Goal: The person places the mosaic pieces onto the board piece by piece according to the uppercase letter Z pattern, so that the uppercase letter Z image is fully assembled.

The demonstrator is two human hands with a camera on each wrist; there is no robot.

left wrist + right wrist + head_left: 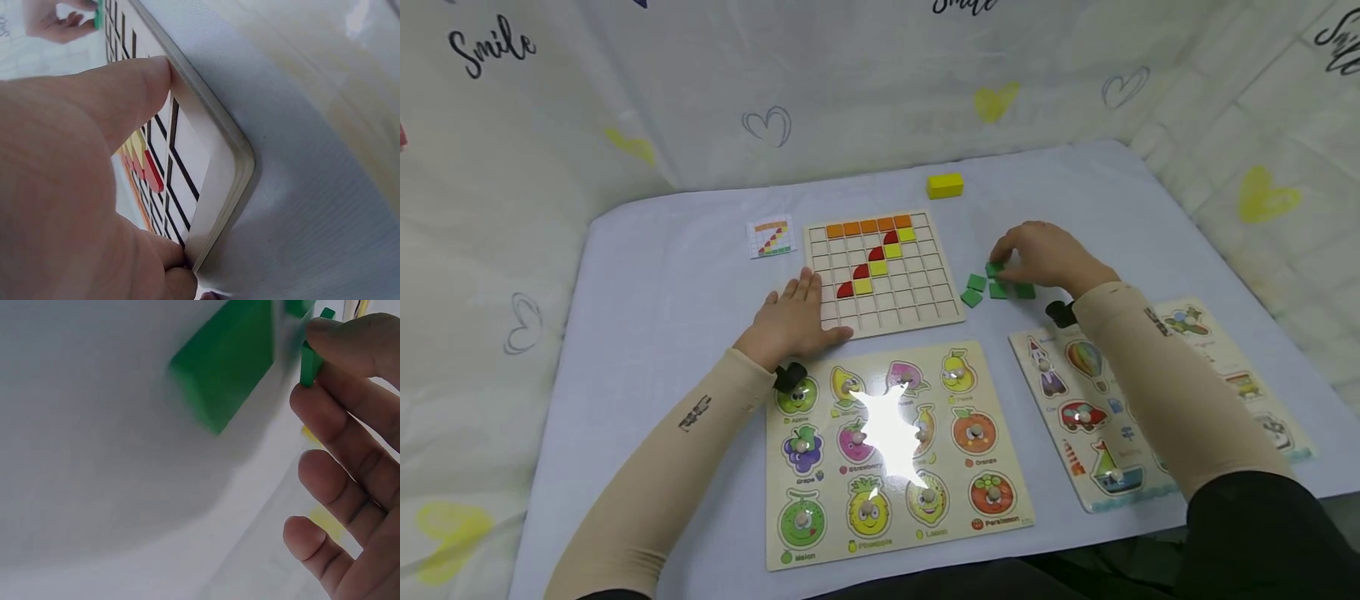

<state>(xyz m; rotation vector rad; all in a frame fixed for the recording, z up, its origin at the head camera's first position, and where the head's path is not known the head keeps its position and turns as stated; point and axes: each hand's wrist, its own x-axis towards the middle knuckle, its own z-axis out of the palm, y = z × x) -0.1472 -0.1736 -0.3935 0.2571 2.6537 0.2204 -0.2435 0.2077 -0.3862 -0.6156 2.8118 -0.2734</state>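
Observation:
My left hand [792, 321] rests on the near left corner of a wooden grid board [917, 292], fingers along its left edge and thumb on its front edge. On the board lie a row of orange squares [868, 227] and a diagonal of red quarter-round pieces [861, 272] and yellow squares [878, 268]. My right hand [1048, 257], right of the board, pinches a green square tile [309, 365] between thumb and fingers. Several other green tiles [976, 282] lie loose below and beside it. A small pattern card [771, 237] lies left of the board, showing a similar figure.
A yellow block [945, 186] stands behind the board. In front lies a fruit puzzle board [898, 525] with glare on it. A vehicle puzzle board [1105, 492] sits at the right, partly under my right forearm. White cloth covers the table [647, 275].

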